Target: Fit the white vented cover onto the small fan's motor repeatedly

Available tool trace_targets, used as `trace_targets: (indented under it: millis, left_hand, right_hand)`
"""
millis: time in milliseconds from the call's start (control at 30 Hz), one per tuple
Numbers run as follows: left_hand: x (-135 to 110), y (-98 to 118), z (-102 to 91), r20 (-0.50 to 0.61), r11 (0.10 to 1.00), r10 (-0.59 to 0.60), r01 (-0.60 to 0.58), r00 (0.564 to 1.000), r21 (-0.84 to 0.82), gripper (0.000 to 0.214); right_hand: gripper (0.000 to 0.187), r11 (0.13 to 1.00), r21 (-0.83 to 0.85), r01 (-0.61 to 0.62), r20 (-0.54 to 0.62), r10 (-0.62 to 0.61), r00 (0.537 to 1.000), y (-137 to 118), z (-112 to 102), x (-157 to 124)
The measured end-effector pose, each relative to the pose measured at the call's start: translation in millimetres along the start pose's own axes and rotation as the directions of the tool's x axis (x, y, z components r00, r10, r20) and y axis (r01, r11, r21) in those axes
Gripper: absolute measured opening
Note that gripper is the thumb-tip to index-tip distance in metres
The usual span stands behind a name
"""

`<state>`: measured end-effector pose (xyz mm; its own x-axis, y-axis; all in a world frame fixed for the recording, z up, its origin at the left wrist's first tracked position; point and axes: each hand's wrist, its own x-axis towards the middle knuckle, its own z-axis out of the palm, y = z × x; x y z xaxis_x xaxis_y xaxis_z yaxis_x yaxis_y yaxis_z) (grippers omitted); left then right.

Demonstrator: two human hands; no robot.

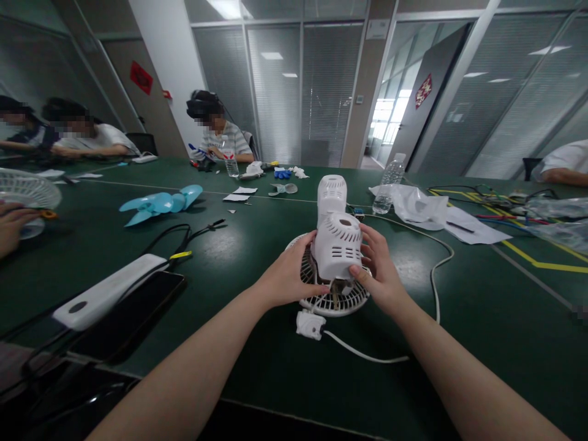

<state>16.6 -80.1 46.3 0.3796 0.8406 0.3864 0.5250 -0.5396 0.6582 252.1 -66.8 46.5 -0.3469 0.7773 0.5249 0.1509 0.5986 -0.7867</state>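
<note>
A white fan motor housing (337, 242) lies face down on its round white grille (337, 300) on the green table (257, 245). My left hand (289, 275) grips the housing's left side, fingers curled round it. My right hand (379, 269) holds its right side, thumb pressed at the lower edge. The fan's white stand (331, 195) points away from me. A white cord (436, 269) loops off to the right and ends in a small white plug (310, 324) just in front of the grille.
A blue fan blade (160, 202) lies at left. A white power strip (108, 291) and a black phone (133, 315) sit near left. A water bottle (388, 184), plastic bags and wires lie at right. Other people sit round the table; another person's hand (13, 223) holds a grille.
</note>
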Motion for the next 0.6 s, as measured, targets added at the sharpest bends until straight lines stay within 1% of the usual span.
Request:
trace_targets:
  millis: [167,367,600]
  left_hand:
    - [0.9,-1.3,-0.3,0.005,1.000,0.004,-0.004,1.000,-0.010,0.113]
    - [0.7,-4.8,-0.6,0.034,0.999,-0.022,0.021,0.999,0.030,0.125]
    - [1.4,-6.9,0.6,0.031,0.998,0.014,-0.016,0.999,0.054,0.118]
  right_hand:
    - [0.070,1.000,-0.017,0.007,0.007,-0.007,1.000,-0.7,-1.5,0.3]
    - [0.078,0.995,-0.092,0.023,-0.014,-0.025,1.000,2.4,-1.6,-0.1]
    - [0.077,0.981,-0.151,0.124,-0.012,-0.128,0.992,3.3,1.4,-3.8]
